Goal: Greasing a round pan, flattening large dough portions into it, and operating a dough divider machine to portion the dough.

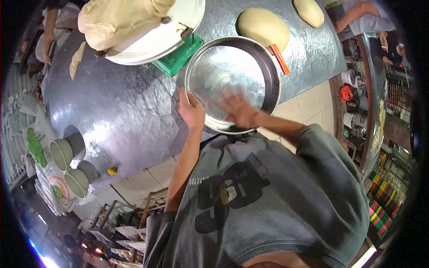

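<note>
My left hand is closed round the left side of a round steel pan at the counter's edge. My right hand is inside the pan over its shiny bottom, fingers spread and blurred by motion; whether it touches the bottom I cannot tell. Just beyond the pan are a pale rounded dough and an orange-handled tool. Left of the pan stands a green scale, with a lumpy mass of dough on its white plate.
The steel counter holds another dough piece, a dough scrap and two pale green bowls near stacked sacks. Other people's arms show at upper left and upper right. Shelving runs along the right.
</note>
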The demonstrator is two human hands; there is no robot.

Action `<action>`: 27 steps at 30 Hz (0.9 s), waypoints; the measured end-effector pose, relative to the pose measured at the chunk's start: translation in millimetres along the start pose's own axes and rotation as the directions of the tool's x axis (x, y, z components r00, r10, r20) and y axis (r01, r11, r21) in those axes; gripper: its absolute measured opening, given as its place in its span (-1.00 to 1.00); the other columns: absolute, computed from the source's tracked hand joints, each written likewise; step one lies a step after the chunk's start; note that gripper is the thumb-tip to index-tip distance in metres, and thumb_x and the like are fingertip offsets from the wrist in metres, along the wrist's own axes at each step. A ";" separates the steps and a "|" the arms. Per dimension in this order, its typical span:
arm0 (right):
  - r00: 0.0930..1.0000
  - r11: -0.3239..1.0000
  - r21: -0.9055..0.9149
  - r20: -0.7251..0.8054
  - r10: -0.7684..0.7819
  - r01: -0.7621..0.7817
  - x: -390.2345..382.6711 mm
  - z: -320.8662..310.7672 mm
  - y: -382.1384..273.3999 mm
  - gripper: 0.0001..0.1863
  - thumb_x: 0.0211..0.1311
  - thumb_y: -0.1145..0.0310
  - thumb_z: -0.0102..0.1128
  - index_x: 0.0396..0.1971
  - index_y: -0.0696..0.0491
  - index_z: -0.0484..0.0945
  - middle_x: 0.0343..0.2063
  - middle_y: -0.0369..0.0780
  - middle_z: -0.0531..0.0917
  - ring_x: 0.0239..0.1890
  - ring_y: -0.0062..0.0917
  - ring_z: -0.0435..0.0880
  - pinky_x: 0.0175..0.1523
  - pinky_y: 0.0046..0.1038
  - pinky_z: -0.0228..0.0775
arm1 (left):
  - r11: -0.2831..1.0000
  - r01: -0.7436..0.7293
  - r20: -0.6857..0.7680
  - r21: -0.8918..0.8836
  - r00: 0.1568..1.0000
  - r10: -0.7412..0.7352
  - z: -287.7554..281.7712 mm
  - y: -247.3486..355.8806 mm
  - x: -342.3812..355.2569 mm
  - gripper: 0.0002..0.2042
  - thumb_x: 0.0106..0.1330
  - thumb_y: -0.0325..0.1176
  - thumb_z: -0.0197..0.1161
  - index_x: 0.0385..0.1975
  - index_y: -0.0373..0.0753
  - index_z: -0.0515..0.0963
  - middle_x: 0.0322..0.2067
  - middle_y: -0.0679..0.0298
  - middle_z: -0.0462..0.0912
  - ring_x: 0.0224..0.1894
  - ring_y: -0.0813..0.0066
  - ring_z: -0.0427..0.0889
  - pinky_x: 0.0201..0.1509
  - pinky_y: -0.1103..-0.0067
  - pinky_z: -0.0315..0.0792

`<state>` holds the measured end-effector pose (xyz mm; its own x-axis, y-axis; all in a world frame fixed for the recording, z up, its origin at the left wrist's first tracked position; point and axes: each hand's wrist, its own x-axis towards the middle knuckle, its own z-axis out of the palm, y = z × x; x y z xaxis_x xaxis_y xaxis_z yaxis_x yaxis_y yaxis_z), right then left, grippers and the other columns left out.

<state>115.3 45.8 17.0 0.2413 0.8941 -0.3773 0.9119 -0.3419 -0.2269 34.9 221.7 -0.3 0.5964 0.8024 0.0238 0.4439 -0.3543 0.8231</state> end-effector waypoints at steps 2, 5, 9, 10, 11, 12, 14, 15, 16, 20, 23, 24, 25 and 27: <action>0.918 0.953 -0.100 -0.256 -0.304 0.287 46.0 23.1 -8.9 -0.26 0.26 -0.16 -0.22 0.33 -0.01 0.09 0.37 -0.19 0.06 0.44 -0.41 -0.11 0.44 -0.05 -0.50 | 0.998 0.025 0.028 -0.055 0.999 -0.023 -6.1 -0.5 -5.0 -0.67 0.32 -0.42 0.03 0.06 -0.40 0.40 -0.04 -0.15 0.51 0.01 -0.11 0.50 0.04 0.30 0.39; 0.955 0.990 0.061 -0.278 -0.104 0.125 90.1 -12.5 11.1 -0.30 0.26 -0.16 -0.22 0.31 -0.06 0.14 0.36 -0.21 0.08 0.42 -0.39 -0.05 0.44 -0.07 -0.41 | 0.985 0.069 0.058 -0.159 0.996 -0.061 -8.9 5.3 -3.1 -0.64 0.33 -0.45 0.01 0.12 -0.38 0.37 0.00 -0.14 0.49 0.04 -0.05 0.50 0.04 0.33 0.41; 0.600 0.757 0.327 -0.466 0.650 -0.566 100.3 -11.0 43.1 -0.31 0.29 -0.15 -0.22 0.34 -0.13 0.07 0.36 -0.11 0.06 0.42 -0.27 -0.06 0.39 0.05 -0.34 | 0.982 0.042 0.011 -0.183 0.999 -0.041 -4.2 -5.2 -0.5 -0.64 0.32 -0.45 0.02 0.11 -0.37 0.38 0.01 -0.11 0.50 0.02 -0.03 0.52 0.03 0.35 0.41; 0.413 0.580 0.444 -0.419 0.808 -0.683 95.8 0.7 32.0 -0.30 0.30 -0.15 -0.23 0.35 -0.10 0.05 0.36 -0.06 0.02 0.42 -0.21 -0.07 0.37 0.12 -0.37 | 0.978 0.062 0.013 -0.197 0.998 -0.061 -1.8 -7.4 1.5 -0.64 0.32 -0.44 0.03 0.10 -0.37 0.39 0.01 -0.11 0.50 0.01 -0.03 0.52 0.04 0.36 0.41; 0.284 0.392 0.447 -0.289 0.914 -0.804 90.1 8.9 12.8 -0.25 0.31 -0.16 -0.28 0.36 0.02 -0.02 0.36 0.05 -0.07 0.41 -0.02 -0.24 0.32 0.25 -0.46 | 0.974 0.088 0.017 -0.210 0.996 -0.086 -0.8 -7.1 0.7 -0.65 0.32 -0.43 0.04 0.10 -0.37 0.39 0.01 -0.10 0.51 0.01 -0.04 0.53 0.04 0.36 0.40; 0.190 0.207 0.484 -0.085 0.978 -0.850 82.6 15.3 -7.1 -0.10 0.24 -0.28 -0.27 0.38 0.04 -0.20 0.37 0.10 -0.21 0.40 0.07 -0.41 0.29 0.27 -0.55 | 0.971 0.082 0.033 -0.224 0.997 -0.077 0.5 -2.8 2.6 -0.65 0.32 -0.43 0.04 0.10 -0.37 0.39 0.01 -0.10 0.51 0.01 -0.04 0.53 0.04 0.36 0.40; 0.117 0.019 0.496 0.167 0.979 -0.868 70.6 29.8 -48.7 0.07 0.14 -0.40 -0.24 0.38 0.07 -0.35 0.37 0.09 -0.37 0.39 0.09 -0.49 0.31 0.24 -0.57 | 0.945 0.091 0.026 -0.316 0.996 -0.087 -0.6 6.5 5.4 -0.64 0.31 -0.46 0.03 0.10 -0.38 0.39 -0.02 -0.11 0.52 -0.01 -0.06 0.53 0.04 0.34 0.40; 0.103 0.007 0.497 0.166 0.981 -0.868 63.3 31.0 -61.2 0.07 0.14 -0.40 -0.24 0.38 0.07 -0.35 0.37 0.09 -0.37 0.39 0.09 -0.49 0.31 0.24 -0.57 | 0.943 0.088 0.037 -0.322 0.996 -0.081 -0.1 1.1 3.7 -0.64 0.31 -0.46 0.03 0.10 -0.38 0.39 -0.02 -0.11 0.52 -0.01 -0.06 0.53 0.04 0.34 0.40; 0.144 0.011 0.484 0.238 0.960 -0.875 56.5 29.4 -70.7 0.11 0.10 -0.43 -0.24 0.37 0.09 -0.39 0.36 0.11 -0.42 0.38 0.11 -0.48 0.31 0.23 -0.57 | 0.967 0.031 0.037 -0.251 0.999 -0.022 0.2 -6.9 4.4 -0.64 0.30 -0.48 0.03 0.10 -0.38 0.38 -0.03 -0.13 0.52 -0.02 -0.08 0.52 0.03 0.31 0.40; -0.022 -0.108 0.553 0.160 0.987 -0.826 57.5 20.3 -26.1 0.14 0.11 -0.43 -0.27 0.35 0.17 -0.44 0.32 0.22 -0.44 0.37 0.14 -0.48 0.29 0.24 -0.63 | 0.997 -0.057 0.097 -0.061 0.993 0.063 -12.6 1.0 4.9 -0.63 0.27 -0.55 0.01 0.11 -0.39 0.35 -0.09 -0.20 0.52 -0.05 -0.14 0.51 -0.01 0.25 0.40; -0.110 -0.072 0.520 -0.042 0.993 -0.851 85.4 -9.4 14.7 0.05 0.13 -0.39 -0.27 0.36 0.18 -0.17 0.31 0.27 -0.18 0.36 0.21 -0.33 0.24 0.36 -0.53 | 0.994 -0.089 0.129 -0.064 0.987 0.096 -6.2 -1.4 -4.8 -0.61 0.27 -0.55 0.01 0.12 -0.43 0.32 -0.09 -0.25 0.51 -0.05 -0.15 0.52 -0.04 0.25 0.42; 0.011 0.098 0.471 -0.185 0.983 -0.877 93.0 -13.7 19.1 0.02 0.14 -0.38 -0.28 0.35 0.18 -0.11 0.32 0.26 -0.16 0.36 0.22 -0.32 0.23 0.38 -0.51 | 0.997 -0.065 0.168 -0.033 0.983 0.069 -6.6 -2.7 -4.9 -0.60 0.27 -0.54 0.02 0.13 -0.43 0.31 -0.09 -0.26 0.50 -0.05 -0.14 0.52 -0.05 0.26 0.43; 0.130 0.273 0.458 -0.319 0.939 -0.846 106.6 -10.3 23.8 0.00 0.15 -0.36 -0.27 0.35 0.17 -0.08 0.32 0.23 -0.15 0.36 0.22 -0.32 0.20 0.41 -0.52 | 0.996 -0.081 0.161 -0.032 0.983 0.085 -5.9 -3.6 -1.9 -0.60 0.27 -0.54 0.02 0.13 -0.43 0.31 -0.09 -0.26 0.50 -0.05 -0.14 0.52 -0.05 0.26 0.43; 0.412 0.581 0.360 -0.447 0.794 -0.730 113.7 -2.4 15.3 -0.03 0.15 -0.33 -0.26 0.35 0.16 -0.06 0.33 0.19 -0.12 0.36 0.22 -0.33 0.20 0.43 -0.52 | 0.991 -0.130 0.060 0.028 0.990 0.128 -4.4 -6.7 -9.6 -0.60 0.28 -0.54 0.01 0.14 -0.42 0.30 -0.05 -0.24 0.49 -0.01 -0.12 0.51 -0.04 0.29 0.44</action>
<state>157.5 143.0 -27.2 0.9718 0.2261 0.0663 0.2345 -0.9553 -0.1802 23.3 218.5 -3.6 0.6873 0.7201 0.0950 0.3810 -0.4688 0.7969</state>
